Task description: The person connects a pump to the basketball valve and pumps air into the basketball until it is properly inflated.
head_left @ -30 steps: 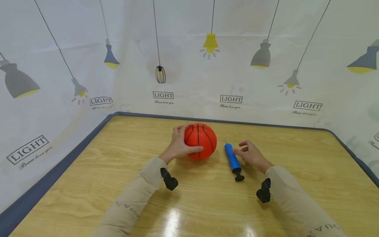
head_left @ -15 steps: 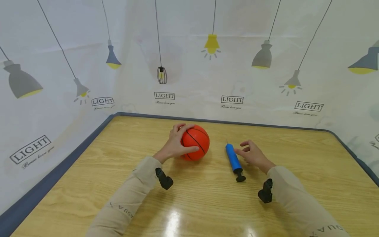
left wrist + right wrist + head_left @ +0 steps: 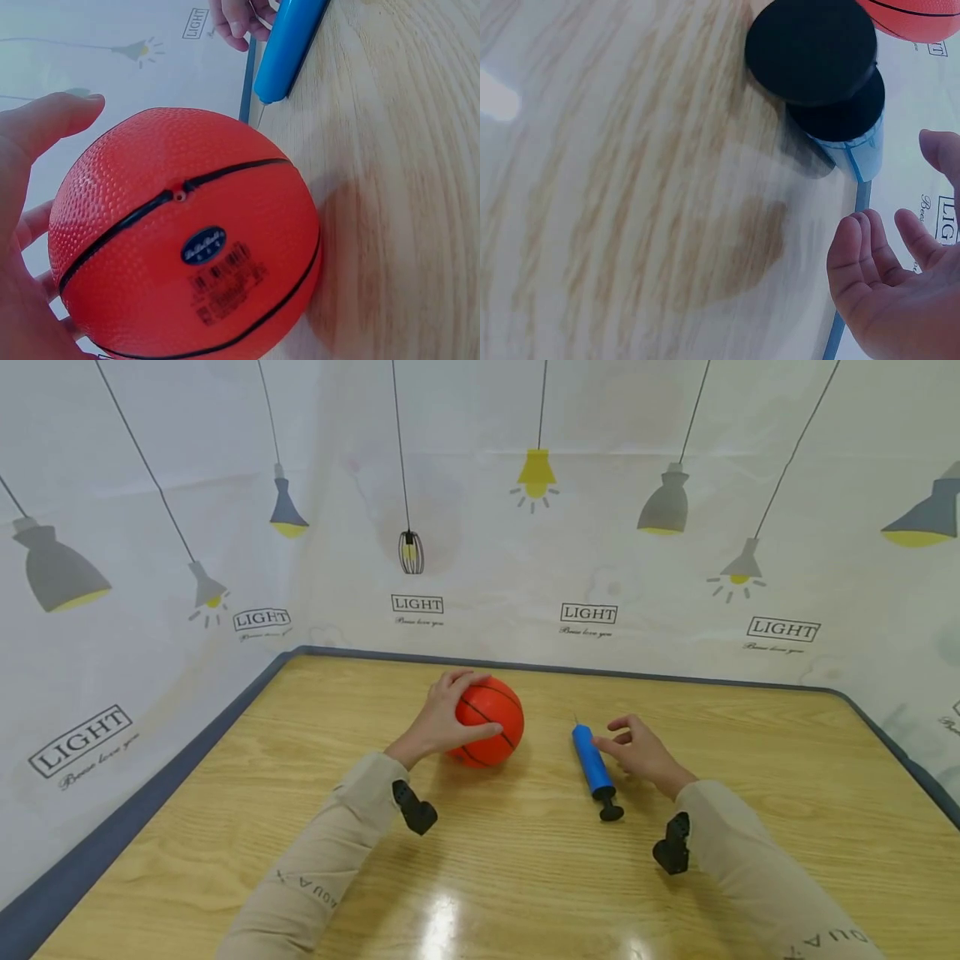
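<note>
A small red-orange basketball [image 3: 501, 703] with black lines rests on the wooden table. My left hand [image 3: 441, 717] holds it from the left, thumb across the near side and fingers over the top. The left wrist view shows the ball's valve hole [image 3: 179, 196], a blue oval label [image 3: 203, 245] and blurred print below it. To the right lies a blue hand pump [image 3: 592, 762], its thin needle [image 3: 576, 718] pointing away and its black handle [image 3: 611, 812] towards me. Beside the pump's right side is my right hand [image 3: 647, 755], fingers loosely bent and holding nothing.
The wooden tabletop [image 3: 495, 868] has a dark blue border [image 3: 465, 661] along its back and sides. White sheeting [image 3: 480, 493] printed with lamps stands behind it. Each wrist carries a black camera [image 3: 414, 808].
My left hand has rolled the basketball to the left, away from the pump, and its black lines have turned. The right hand and the pump have hardly moved.
</note>
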Tool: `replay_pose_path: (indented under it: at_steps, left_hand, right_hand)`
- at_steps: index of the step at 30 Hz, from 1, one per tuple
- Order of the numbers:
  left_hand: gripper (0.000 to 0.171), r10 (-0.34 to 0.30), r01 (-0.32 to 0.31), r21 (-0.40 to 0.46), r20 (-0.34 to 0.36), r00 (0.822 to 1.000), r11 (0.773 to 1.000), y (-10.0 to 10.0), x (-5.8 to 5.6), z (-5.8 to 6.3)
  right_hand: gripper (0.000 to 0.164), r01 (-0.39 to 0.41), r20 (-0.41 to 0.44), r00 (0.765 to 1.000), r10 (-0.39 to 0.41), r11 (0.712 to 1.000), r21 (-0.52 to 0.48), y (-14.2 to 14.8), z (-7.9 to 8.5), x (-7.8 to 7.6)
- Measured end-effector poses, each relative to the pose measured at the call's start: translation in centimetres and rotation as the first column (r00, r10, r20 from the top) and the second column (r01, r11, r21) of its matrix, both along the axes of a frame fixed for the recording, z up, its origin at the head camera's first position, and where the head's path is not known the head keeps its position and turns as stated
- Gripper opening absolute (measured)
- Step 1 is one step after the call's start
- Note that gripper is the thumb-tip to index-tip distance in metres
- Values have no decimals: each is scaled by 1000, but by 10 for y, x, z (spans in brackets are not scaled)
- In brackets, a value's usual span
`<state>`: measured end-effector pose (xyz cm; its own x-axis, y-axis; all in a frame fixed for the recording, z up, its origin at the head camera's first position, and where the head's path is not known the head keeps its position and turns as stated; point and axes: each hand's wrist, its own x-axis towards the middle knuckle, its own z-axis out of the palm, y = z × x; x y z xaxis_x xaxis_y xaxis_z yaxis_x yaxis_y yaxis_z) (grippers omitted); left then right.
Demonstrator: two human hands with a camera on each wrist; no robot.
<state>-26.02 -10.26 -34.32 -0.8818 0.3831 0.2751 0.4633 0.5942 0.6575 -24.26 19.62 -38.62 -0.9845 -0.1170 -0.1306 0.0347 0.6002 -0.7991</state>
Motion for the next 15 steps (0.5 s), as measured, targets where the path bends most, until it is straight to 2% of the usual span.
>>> replay_pose_path:
  at_steps: [7,15]
  left_hand:
    - [65,-24,24,13,5,1000,1000,-1,0,2]
    - [62,-64,64,5,-27,998,998,4,-2,10]
  right_hand:
    - [59,-9,-8,1000,9,1000,-9,-2,0,2]
    - [60,-13,-5,1000,13,1000,-14,-2,4,2]
